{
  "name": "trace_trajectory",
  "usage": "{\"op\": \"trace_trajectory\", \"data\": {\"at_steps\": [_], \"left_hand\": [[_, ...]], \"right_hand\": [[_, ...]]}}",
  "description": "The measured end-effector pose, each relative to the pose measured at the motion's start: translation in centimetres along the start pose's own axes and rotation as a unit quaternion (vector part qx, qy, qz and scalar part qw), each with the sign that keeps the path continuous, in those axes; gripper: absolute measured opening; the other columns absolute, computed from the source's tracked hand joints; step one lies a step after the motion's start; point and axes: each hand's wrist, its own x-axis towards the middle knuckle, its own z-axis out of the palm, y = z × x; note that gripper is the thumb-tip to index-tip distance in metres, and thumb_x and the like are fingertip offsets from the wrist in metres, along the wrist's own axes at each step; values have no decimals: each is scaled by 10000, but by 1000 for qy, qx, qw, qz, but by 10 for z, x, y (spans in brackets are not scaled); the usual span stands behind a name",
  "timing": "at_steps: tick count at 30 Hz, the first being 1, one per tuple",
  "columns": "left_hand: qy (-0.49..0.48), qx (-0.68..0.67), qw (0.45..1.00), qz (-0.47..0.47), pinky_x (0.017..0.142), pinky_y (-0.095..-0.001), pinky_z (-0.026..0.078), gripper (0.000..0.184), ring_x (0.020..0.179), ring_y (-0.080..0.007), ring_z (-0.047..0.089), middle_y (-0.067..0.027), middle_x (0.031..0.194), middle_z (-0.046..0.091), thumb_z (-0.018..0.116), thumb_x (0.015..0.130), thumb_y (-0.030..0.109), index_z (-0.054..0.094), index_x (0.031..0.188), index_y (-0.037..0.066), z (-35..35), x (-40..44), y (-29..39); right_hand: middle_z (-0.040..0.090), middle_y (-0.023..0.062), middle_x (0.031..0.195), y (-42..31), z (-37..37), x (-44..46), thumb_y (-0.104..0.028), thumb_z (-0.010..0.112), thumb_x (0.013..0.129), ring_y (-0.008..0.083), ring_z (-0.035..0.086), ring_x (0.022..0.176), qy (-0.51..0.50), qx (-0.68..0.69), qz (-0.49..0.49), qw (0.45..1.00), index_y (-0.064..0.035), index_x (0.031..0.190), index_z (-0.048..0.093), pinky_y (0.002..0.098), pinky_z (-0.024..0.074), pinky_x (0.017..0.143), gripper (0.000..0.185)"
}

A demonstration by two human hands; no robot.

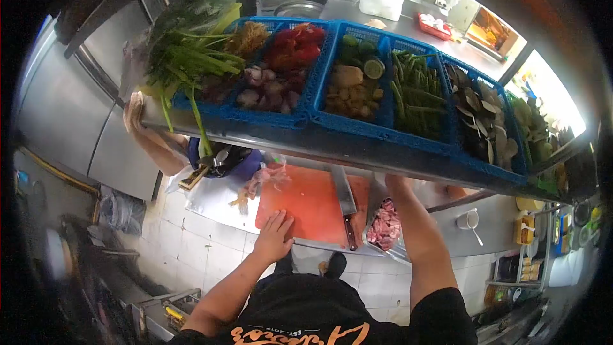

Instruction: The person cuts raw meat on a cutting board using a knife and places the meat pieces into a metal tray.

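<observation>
My left hand (274, 235) lies flat on the near left part of an orange cutting board (313, 201), fingers stretched out and holding nothing. A cleaver (343, 193) with a dark riveted handle rests along the board's right side. Pale meat or skin scraps (263, 180) lie at the board's far left. To the right, a metal tray holds chopped pink meat (384, 225). My right hand (397, 182) reaches forward past this meat; the shelf edge hides its fingers, so whether it holds anything does not show.
A raised shelf (281, 140) crosses above the board, carrying blue baskets (310, 115) of vegetables. Another person's arm (156, 147) is at the left end. Below it sits a blue bowl (246, 165) with utensils. A white cup (467, 220) with a spoon stands at right.
</observation>
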Motion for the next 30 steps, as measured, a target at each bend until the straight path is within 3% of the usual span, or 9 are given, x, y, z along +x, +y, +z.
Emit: {"op": "trace_trajectory", "data": {"at_steps": [10, 13, 16, 18, 22, 25, 27, 29, 30], "left_hand": [[1, 13, 1000, 8, 1224, -499, 232, 742, 1472, -400, 309, -227, 1574, 341, 740, 827, 277, 448, 1481, 83, 5, -1, -2], [-3, 10, 1000, -4, 1230, -509, 212, 732, 1481, -378, 300, -203, 1591, 332, 721, 833, 296, 453, 1485, 100, 6, -2, -2], [16, -9, 1000, 10, 1227, -520, 206, 742, 1485, -377, 292, -211, 1586, 336, 727, 826, 294, 451, 1486, 99, 9, -3, -4], [26, -1, 1000, 8, 1225, -528, 201, 744, 1486, -387, 286, -215, 1588, 331, 728, 825, 291, 450, 1488, 98, 11, -4, -3], [17, 16, 1000, 19, 1222, -535, 193, 761, 1487, -409, 271, -215, 1600, 307, 729, 824, 287, 433, 1500, 100, 14, -3, -5], [5, 11, 999, 36, 1220, -539, 190, 769, 1489, -424, 259, -228, 1611, 276, 716, 841, 309, 411, 1513, 94, 15, -3, -9], [-4, 7, 999, 32, 1221, -536, 190, 747, 1491, -426, 253, -243, 1606, 278, 703, 857, 330, 424, 1502, 78, 13, -3, -10], [7, 14, 999, 46, 1222, -533, 191, 738, 1492, -425, 251, -245, 1602, 287, 699, 861, 334, 430, 1497, 72, 12, -2, -11], [10, 16, 999, 50, 1223, -531, 191, 734, 1493, -425, 251, -246, 1600, 291, 697, 864, 336, 434, 1494, 69, 13, -4, -11]], "right_hand": [[679, 193, 1200, 0, -16, 4, -452, 665, 908, 391, 611, 1166, -24, 74, -22, 997, -133, 1221, 695, 505, 451, 992, 448], [687, 192, 1173, -36, -112, 23, -465, 716, 873, 385, 624, 1124, -92, 94, -5, 991, -129, 1196, 692, 503, 462, 967, 467], [686, 211, 1217, -92, -222, 46, -344, 632, 933, 343, 633, 1173, -209, 255, -5, 944, -50, 1193, 683, 473, 469, 999, 396], [706, 169, 1112, -112, -214, 46, -393, 755, 840, 316, 672, 984, -478, 339, 127, 800, -74, 1131, 683, 422, 521, 858, 437], [740, 196, 974, -151, -207, 12, -233, 714, 824, 303, 716, 884, -317, 504, 8, 803, -19, 1030, 708, 429, 546, 819, 297], [716, 196, 975, -119, -114, -2, -275, 673, 849, 361, 679, 993, -368, 255, -41, 893, -66, 1055, 706, 450, 529, 859, 295], [713, 217, 1010, -98, -151, 26, -273, 667, 850, 399, 667, 1009, -375, 192, 114, 900, -58, 1066, 704, 484, 530, 842, 307], [684, 217, 1169, -53, -119, 17, -290, 603, 922, 353, 679, 1081, -220, 230, 84, 944, -6, 1169, 655, 459, 535, 904, 380], [660, 211, 1224, -40, -97, 17, -302, 599, 932, 347, 648, 1136, -125, 474, 230, 841, -8, 1223, 627, 449, 506, 955, 415]]}}
